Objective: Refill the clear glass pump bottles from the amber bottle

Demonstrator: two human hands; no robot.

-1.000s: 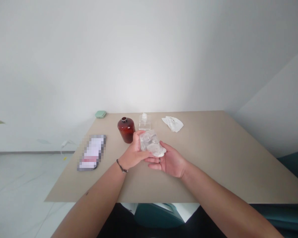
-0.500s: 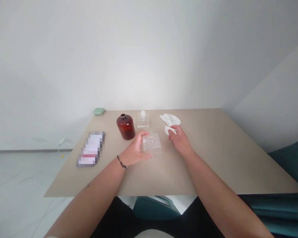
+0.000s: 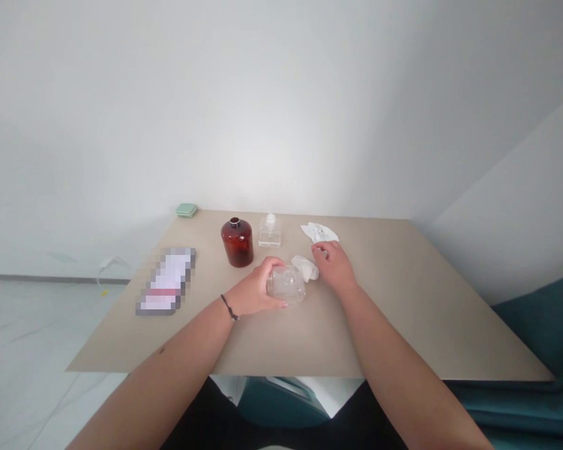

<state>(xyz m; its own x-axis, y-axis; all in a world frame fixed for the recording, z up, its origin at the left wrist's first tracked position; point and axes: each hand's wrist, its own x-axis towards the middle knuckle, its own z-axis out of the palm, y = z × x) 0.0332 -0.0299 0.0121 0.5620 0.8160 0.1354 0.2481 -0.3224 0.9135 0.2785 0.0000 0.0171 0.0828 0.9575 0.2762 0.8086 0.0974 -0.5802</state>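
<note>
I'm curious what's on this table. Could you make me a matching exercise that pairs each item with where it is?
Things:
1. amber glass bottle
2. clear glass bottle
3. pale green flat case
4. crumpled white cloth

Places:
A. beside the right hand
B. at the far left corner of the table
C. under the left hand
D. standing left of a small clear bottle

Pairs: 1-D, 2-C, 3-B, 4-A

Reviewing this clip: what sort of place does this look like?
Probably a plain indoor room, perhaps in a home or small studio: a beige table stands before bare white walls, with a pale polished floor beside it and teal seating at its edge.
</note>
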